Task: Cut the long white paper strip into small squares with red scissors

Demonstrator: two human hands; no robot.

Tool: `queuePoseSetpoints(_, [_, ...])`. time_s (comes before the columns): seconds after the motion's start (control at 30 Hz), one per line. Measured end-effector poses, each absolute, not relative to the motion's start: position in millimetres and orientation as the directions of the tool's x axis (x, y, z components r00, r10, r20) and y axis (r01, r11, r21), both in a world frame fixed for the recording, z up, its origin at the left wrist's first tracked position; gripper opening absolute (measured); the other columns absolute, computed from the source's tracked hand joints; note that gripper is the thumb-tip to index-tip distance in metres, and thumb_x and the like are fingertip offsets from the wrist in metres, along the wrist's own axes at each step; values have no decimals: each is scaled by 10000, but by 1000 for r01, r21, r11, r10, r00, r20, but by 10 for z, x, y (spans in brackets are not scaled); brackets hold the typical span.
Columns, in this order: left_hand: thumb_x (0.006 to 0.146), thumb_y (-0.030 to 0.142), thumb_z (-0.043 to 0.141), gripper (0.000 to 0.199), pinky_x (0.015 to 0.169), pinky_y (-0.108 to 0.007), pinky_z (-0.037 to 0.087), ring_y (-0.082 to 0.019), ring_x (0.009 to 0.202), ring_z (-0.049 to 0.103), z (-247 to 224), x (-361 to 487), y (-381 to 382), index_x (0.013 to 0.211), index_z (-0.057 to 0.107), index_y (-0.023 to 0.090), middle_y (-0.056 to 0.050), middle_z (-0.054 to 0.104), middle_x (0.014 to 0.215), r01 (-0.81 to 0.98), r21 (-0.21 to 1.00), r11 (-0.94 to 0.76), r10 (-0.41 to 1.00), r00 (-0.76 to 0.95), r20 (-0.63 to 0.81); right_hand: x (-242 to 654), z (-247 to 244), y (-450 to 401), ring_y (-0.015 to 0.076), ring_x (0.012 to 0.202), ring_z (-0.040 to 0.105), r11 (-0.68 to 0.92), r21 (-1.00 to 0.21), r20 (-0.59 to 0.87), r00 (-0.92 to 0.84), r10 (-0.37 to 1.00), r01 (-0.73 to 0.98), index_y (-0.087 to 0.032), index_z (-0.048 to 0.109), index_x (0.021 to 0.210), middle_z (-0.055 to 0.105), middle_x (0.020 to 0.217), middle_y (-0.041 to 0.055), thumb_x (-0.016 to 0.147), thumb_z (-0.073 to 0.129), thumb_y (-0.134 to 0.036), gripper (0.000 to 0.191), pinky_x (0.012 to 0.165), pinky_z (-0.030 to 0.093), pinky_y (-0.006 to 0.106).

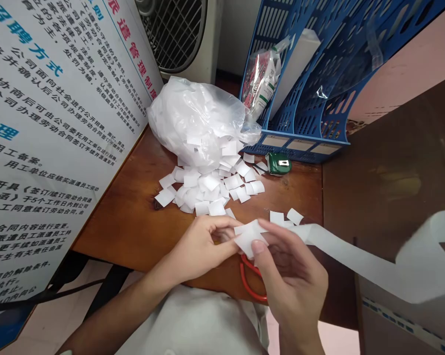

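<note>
My left hand (203, 244) pinches the left edge of small white paper squares (250, 236) above the table's front edge. On their right side, the thumb and fingers of my right hand (290, 271) close on the same squares. A long white strip (355, 254) trails off to the right from behind my right hand. Red scissor handles (252, 283) show under my hands; the blades are hidden. Just beyond, a loose pile of white squares (207, 190) spreads in front of a clear plastic bag (200, 116). A few more squares (294, 216) lie behind my right hand.
A blue file rack (303, 143) stands at the back right, holding a plastic packet (261, 81). A green tape measure (279, 163) sits before it on the wooden table (119, 217). A printed board (59, 123) borders the left; a fan (174, 29) stands behind.
</note>
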State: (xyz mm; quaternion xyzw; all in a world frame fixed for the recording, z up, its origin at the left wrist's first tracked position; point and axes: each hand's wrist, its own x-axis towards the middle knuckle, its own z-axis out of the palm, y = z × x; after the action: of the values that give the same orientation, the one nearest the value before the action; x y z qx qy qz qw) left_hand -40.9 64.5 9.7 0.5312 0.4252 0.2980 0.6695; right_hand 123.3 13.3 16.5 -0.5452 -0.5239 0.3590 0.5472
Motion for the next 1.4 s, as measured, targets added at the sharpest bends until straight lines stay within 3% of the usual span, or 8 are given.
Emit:
queuePoseSetpoints(0.1, [963,189,615,228,788,-241,558,-163,846,718,112,-404,628,1124,775,168,-48,767,929,22,963,269,831,500,-243,1145,98,134,127,656,713,53,-986,98,298,950,155,-293,686,1264,747,842,-12,887,743,-165,402,660,625,230])
queuePoseSetpoints(0.27, [1011,236,560,270,835,-280,574,-177,883,717,113,-451,623,1182,759,173,-71,763,1014,21,961,275,824,510,-246,1128,5,124,115,693,681,97,-948,206,351,914,304,-264,744,1114,700,867,-7,813,795,-110,342,661,615,217])
queuePoseSetpoints(0.37, [1009,209,555,275,860,-289,572,-174,896,710,108,-460,613,1199,753,188,-63,759,1025,22,966,257,814,534,-229,1151,-17,128,127,693,638,77,-943,192,338,921,325,-256,739,1110,647,845,0,827,784,-134,311,635,604,254])
queuePoseSetpoints(0.87, [1010,300,596,261,820,-253,559,-153,875,688,69,-432,600,1158,765,168,-51,737,935,22,961,276,825,508,-248,1185,20,142,107,673,674,-81,-992,-48,303,952,98,-236,736,1040,689,796,-8,854,792,-218,196,635,589,180])
queuePoseSetpoints(1.2, [1025,251,564,280,815,-213,546,-127,876,671,76,-440,613,1209,752,154,-48,734,951,36,969,246,823,521,-228,1207,-119,157,154,711,695,-44,-989,-3,282,959,139,-239,724,1068,709,854,11,856,785,-199,224,647,602,255])
queuePoseSetpoints(1.4, [1021,271,577,285,800,-197,556,-121,870,690,73,-413,625,1222,752,172,-45,755,965,27,962,272,830,499,-249,1164,-82,166,125,688,685,-17,-986,42,341,939,167,-250,730,1040,705,829,-7,846,794,-191,212,629,589,201])
